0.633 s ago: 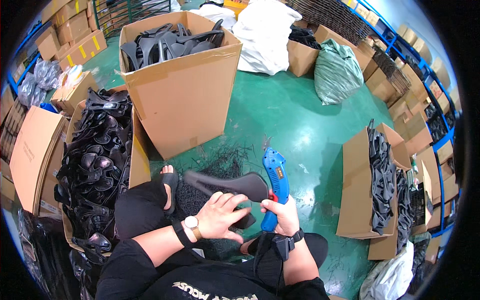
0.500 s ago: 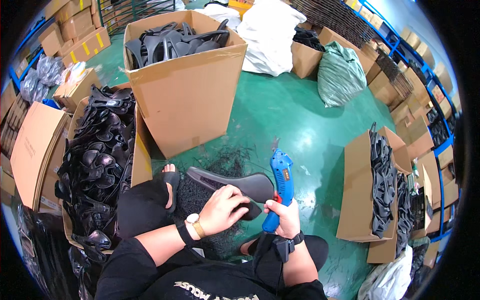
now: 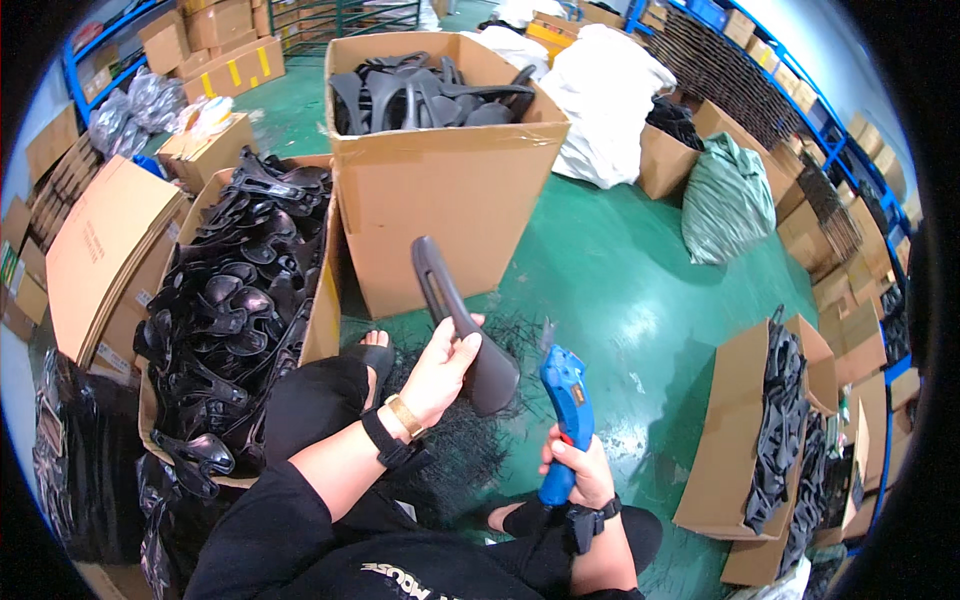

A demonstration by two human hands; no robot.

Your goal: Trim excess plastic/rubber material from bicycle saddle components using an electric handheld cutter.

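My left hand (image 3: pixel 438 372) grips a long black moulded plastic part (image 3: pixel 493 378) near its middle. The part stands tilted, its slotted narrow end pointing up and away and its broad rounded end towards my right. In my right hand (image 3: pixel 585 472) is a blue handheld electric cutter (image 3: pixel 566 385), held upright by its handle. A slim metal tip shows at its top. Part and cutter are apart, the cutter to the right. Below the part, black trimmings (image 3: pixel 460 455) lie in a heap on the floor between my feet.
Ahead stands a tall carton (image 3: pixel 440 200) filled with similar black parts. A low carton (image 3: pixel 325 310) of shiny black mouldings is at my left. Another carton (image 3: pixel 735 430) with black pieces stands right. White sacks (image 3: pixel 605 105) and a green sack (image 3: pixel 728 200) sit at the back.
The plastic part has swung from lying sideways to standing tilted, its narrow end up. My left hand has turned with it. The cutter has dropped slightly and moved away from the part.
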